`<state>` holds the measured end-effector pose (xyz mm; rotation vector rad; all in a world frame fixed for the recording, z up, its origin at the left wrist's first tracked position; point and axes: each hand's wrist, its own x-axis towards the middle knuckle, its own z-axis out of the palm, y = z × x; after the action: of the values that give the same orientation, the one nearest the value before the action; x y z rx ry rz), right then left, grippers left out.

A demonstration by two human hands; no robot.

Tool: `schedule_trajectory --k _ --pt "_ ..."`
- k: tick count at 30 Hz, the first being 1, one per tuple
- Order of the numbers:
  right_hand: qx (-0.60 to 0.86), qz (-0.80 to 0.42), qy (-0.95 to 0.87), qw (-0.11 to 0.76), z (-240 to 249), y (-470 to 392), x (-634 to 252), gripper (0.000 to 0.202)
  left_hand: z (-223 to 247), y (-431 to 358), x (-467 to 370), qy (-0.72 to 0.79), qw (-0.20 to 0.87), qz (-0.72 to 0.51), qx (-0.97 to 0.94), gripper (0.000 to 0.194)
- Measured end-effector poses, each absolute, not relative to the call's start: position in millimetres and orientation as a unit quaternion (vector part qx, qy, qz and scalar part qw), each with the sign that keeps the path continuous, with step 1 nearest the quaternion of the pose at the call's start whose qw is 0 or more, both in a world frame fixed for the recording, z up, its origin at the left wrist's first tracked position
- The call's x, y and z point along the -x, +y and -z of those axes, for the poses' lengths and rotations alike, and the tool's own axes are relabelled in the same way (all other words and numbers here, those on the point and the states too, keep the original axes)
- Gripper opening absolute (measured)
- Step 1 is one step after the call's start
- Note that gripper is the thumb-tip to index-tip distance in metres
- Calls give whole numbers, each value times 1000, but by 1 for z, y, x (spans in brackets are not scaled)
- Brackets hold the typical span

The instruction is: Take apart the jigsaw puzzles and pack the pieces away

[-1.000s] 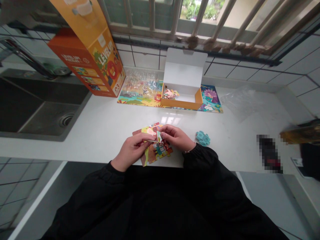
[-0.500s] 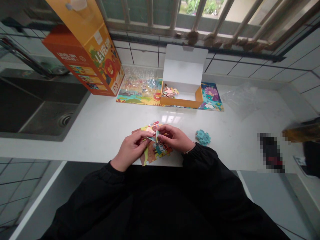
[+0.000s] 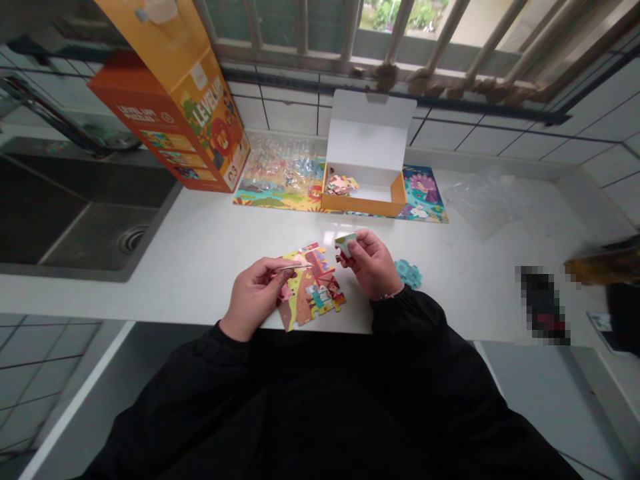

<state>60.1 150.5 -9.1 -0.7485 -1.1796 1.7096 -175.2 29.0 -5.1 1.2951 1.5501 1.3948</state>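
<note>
Between the thumb and fingers of my left hand (image 3: 257,293) is a flat puzzle piece (image 3: 293,267), seen nearly edge-on. My right hand (image 3: 374,263) pinches another puzzle piece (image 3: 346,245), with pale green and red on it, above the counter to the right. Below and between the hands lies a partly joined puzzle (image 3: 320,293) showing a brown path, pink, yellow and small figures. My left fingers cover part of its left side. A small heap of teal puzzle pieces (image 3: 409,274) lies just beyond my right wrist.
Behind stands an open yellow-edged box (image 3: 365,205) with several pieces inside, on a colourful picture sheet (image 3: 425,193). A tall orange puzzle box (image 3: 165,127) stands by the sink (image 3: 100,227). Clear plastic wrapping (image 3: 487,197) and a blurred dark object (image 3: 543,303) are at the right.
My hands have come apart. The right hand has moved right and slightly up with its puzzle piece, while the left stays over the puzzle's left side, uncovering more of the puzzle.
</note>
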Motion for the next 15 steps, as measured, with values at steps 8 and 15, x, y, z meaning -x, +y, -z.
schedule_trajectory --k 8,15 --pt "257 -615 -617 419 10 145 -54 31 1 32 174 535 187 -474 -674 17" --pt "166 -419 -782 432 11 143 -50 9 7 34 174 543 169 -473 -673 7"
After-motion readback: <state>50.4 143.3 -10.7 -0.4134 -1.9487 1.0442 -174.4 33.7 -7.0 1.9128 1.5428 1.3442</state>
